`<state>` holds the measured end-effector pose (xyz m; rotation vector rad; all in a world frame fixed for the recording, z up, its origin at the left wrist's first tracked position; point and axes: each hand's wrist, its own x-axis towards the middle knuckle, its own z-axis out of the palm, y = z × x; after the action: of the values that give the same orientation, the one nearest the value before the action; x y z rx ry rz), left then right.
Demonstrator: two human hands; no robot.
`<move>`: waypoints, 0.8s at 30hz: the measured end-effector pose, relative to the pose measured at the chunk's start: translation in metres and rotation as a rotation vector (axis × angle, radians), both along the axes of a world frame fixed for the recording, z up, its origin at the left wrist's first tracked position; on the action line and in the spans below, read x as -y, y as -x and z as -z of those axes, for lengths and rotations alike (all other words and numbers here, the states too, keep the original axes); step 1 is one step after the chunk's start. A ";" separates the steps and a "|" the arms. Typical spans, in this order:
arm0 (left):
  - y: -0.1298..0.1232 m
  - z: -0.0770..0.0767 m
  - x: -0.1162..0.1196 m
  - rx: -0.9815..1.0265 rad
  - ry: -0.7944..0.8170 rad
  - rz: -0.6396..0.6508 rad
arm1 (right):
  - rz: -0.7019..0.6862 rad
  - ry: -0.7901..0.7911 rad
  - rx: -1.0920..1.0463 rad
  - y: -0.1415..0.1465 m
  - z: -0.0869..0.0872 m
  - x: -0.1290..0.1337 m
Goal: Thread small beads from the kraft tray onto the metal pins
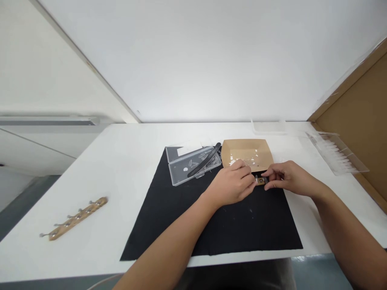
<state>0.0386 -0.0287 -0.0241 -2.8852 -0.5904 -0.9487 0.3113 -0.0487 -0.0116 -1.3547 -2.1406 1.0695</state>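
My right hand [281, 177] is closed around one end of a small metal nail clipper [260, 181], just in front of the brown paper tray [267, 155]. From the left, my left hand [232, 182] meets it with thumb and fingers pinched at the clipper's other end. A small clear piece, apparently a nail tip [256, 177], shows at those fingertips; its outline is hard to make out. White clippings lie in the tray. Beneath both hands spreads a black cloth [242, 225]. Left of the tray is an open clear plastic case [177, 177] with clear nail tips inside.
A black curved nail file [204, 160] rests across the case. At the left stands a wooden strip [78, 216] with several metal stands. Rows of pale nail tips [335, 155] lie at the right, near a cardboard panel [356, 104]. A clear container [267, 127] sits behind the tray.
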 end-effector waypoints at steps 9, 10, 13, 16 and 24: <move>0.001 -0.001 0.001 -0.014 -0.021 -0.035 | 0.034 0.156 0.020 0.000 0.002 -0.004; 0.001 -0.001 0.002 -0.010 -0.023 -0.035 | 0.033 0.157 0.019 0.000 0.001 -0.004; 0.000 -0.001 0.002 0.003 -0.031 -0.028 | 0.030 0.153 0.013 0.002 -0.001 -0.003; 0.000 -0.001 0.002 0.013 -0.037 -0.018 | 0.035 0.160 0.014 0.002 -0.002 -0.002; 0.000 -0.002 0.003 -0.016 0.008 -0.025 | 0.030 0.156 0.019 0.002 -0.002 -0.002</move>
<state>0.0386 -0.0314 -0.0225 -2.8823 -0.6281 -0.9220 0.3097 -0.0462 -0.0099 -1.4671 -2.0797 1.2384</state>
